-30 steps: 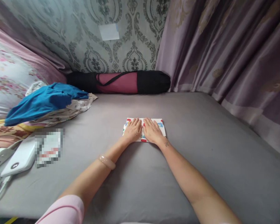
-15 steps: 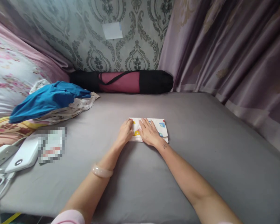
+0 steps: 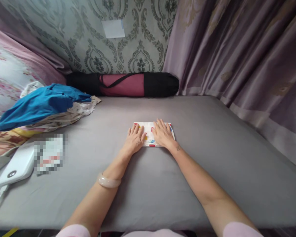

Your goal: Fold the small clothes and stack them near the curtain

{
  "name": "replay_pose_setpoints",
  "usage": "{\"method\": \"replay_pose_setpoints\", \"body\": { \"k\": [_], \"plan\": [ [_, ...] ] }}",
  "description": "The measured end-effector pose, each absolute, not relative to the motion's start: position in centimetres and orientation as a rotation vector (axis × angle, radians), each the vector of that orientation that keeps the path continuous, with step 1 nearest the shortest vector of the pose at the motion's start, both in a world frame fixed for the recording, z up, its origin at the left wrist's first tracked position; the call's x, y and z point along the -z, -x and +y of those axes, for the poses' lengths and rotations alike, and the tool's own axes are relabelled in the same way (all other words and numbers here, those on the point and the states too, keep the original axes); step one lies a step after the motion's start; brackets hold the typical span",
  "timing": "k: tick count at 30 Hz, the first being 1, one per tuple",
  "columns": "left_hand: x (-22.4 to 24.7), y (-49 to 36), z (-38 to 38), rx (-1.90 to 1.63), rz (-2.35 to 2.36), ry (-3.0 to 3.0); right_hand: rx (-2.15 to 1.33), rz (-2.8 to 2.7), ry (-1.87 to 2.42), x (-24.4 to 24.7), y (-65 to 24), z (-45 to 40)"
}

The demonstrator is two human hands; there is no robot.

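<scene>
Grey sheet (image 3: 212, 148), patterned cloth (image 3: 149, 128) partly under hands (image 3: 135, 140) (image 3: 164, 134).

The grey surface (image 3: 227, 158) is bearing 1 folded cloth (image 3: 148, 131); a power bank (image 3: 19, 163) and clothes (image 3: 44, 103) are lying left of it, 1 long bag (image 3: 123, 85) beyond.

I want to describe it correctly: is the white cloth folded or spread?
Folded: the cloth makes a small, straight-edged rectangle, with layers at its near edge.

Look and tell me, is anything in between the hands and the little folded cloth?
Nothing visible is: the left hand and right hand both rest right on the folded cloth. The blue cloth lies away to the left.
</scene>
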State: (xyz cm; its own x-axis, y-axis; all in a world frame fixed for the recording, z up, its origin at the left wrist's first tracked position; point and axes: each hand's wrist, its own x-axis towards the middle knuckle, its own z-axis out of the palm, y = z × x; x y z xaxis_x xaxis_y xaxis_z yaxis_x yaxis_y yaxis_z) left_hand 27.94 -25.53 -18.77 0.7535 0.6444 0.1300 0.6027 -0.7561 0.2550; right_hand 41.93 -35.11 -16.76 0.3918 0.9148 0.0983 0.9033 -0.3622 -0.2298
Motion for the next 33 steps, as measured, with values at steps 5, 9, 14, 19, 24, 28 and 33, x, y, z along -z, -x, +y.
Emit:
{"method": "replay_pose_setpoints", "body": {
  "k": [5, 9, 14, 19, 24, 28, 33],
  "plan": [
    [18.4, -27.9, -25.7, -0.126, 0.985, -2.736, -0.143, -1.570, 2.494, 17.7, -42.4, -35.3],
    [18.4, -27.8, -25.3, -0.179, 0.949, -2.719, -0.283, -1.566, 2.399, 17.5, -43.2, -35.2],
    [17.8, -27.1, -24.8, -0.411, 1.153, -2.624, -0.523, -1.264, 2.068, 16.4, -46.7, -36.8],
    [16.9, -26.3, -24.4, -0.404, 1.458, -2.452, -0.525, -0.653, 2.121, 15.5, -49.9, -40.4],
    [17.0, -26.1, -24.0, -0.400, 1.586, -2.335, -0.623, -0.575, 2.310, 15.9, -50.2, -42.4],
    [17.0, -26.0, -23.9, -0.370, 1.562, -2.270, -0.431, -0.835, 2.529, 16.1, -49.2, -41.6],
    [16.8, -26.0, -23.6, -0.317, 1.524, -2.223, -0.419, -0.914, 2.666, 15.4, -47.7, -40.4]
  ]
}}
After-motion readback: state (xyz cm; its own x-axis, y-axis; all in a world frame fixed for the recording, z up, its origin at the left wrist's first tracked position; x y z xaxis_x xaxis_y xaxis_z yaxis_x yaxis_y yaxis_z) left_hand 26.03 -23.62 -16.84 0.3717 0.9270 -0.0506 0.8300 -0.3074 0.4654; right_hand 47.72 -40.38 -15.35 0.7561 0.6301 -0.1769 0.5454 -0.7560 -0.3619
